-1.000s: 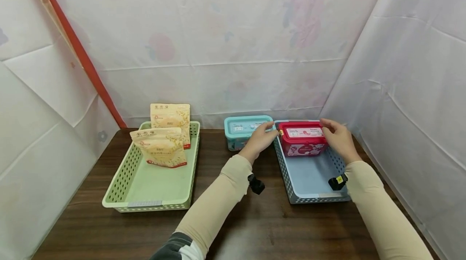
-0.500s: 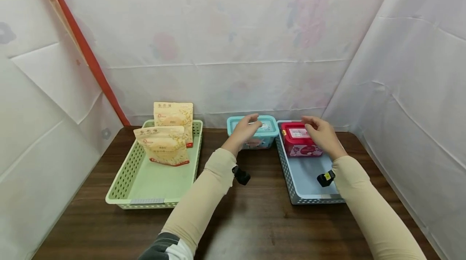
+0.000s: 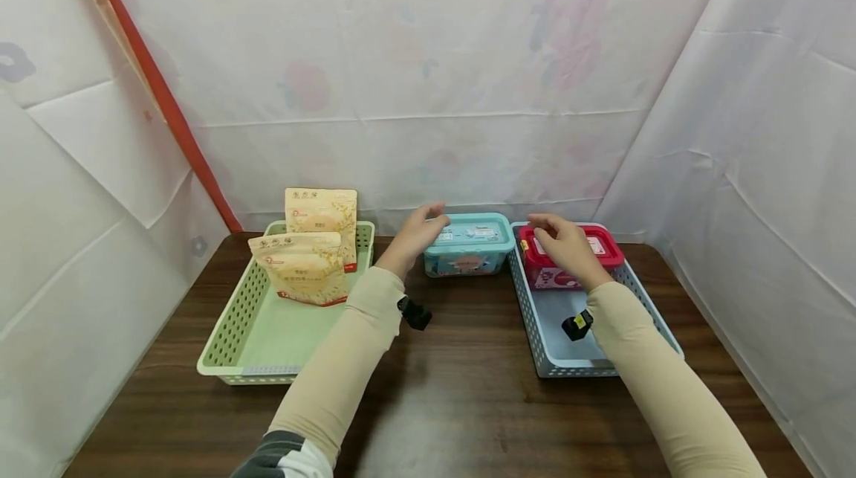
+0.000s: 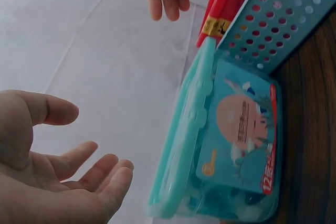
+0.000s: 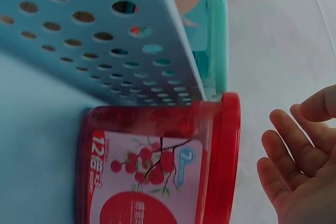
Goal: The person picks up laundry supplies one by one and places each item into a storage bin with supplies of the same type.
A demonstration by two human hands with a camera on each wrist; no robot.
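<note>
My left hand [image 3: 416, 234], fingers relaxed and holding nothing, is at the left end of the teal lidded box [image 3: 467, 264]. That box stands on the table; the left wrist view shows a gap between its lid [image 4: 181, 135] and my left fingers. Over the left part of the red lidded box [image 3: 605, 244] is my right hand [image 3: 568, 247], with loosely bent fingers and nothing in them. The red box sits at the back of the blue basket [image 3: 545, 359], and its cherry-print label [image 5: 152, 166] shows in the right wrist view.
A green basket [image 3: 224, 337] on the left holds two cream-coloured pouches, the front pouch [image 3: 304, 270] leaning and the back pouch [image 3: 324, 212] upright. White patterned cloth [image 3: 428, 76] hangs behind and at both sides of the dark wooden table [image 3: 461, 404].
Both hands have moved left: the left from the teal box's right end to its left end, the right from the red box's right end to over its left part.
</note>
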